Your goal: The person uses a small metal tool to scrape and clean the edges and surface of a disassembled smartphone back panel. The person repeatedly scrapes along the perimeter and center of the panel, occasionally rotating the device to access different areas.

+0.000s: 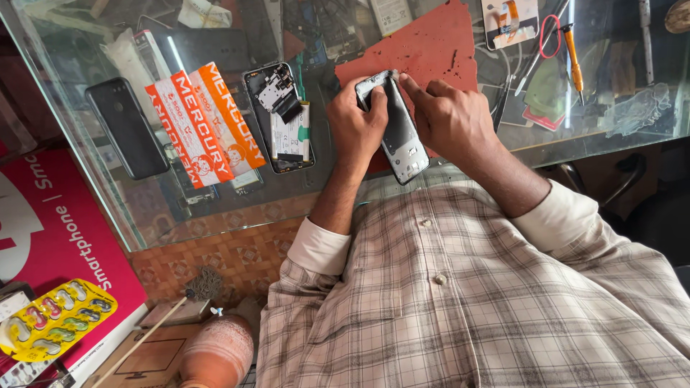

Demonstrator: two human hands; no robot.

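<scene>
Both hands are clamping the phone frame (399, 133): left hand (357, 128) steadying, right hand (449, 118) fingers pressing its top edge (keep pressure even) over the tabletop (323, 179)

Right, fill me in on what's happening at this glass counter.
A person in a checked shirt holds a grey phone frame in both hands above a red mat. The left hand grips its left edge; the right hand presses a fingertip at its top corner. On the glass counter beside them lie an opened phone, an orange and white leaflet and a dark phone.
</scene>
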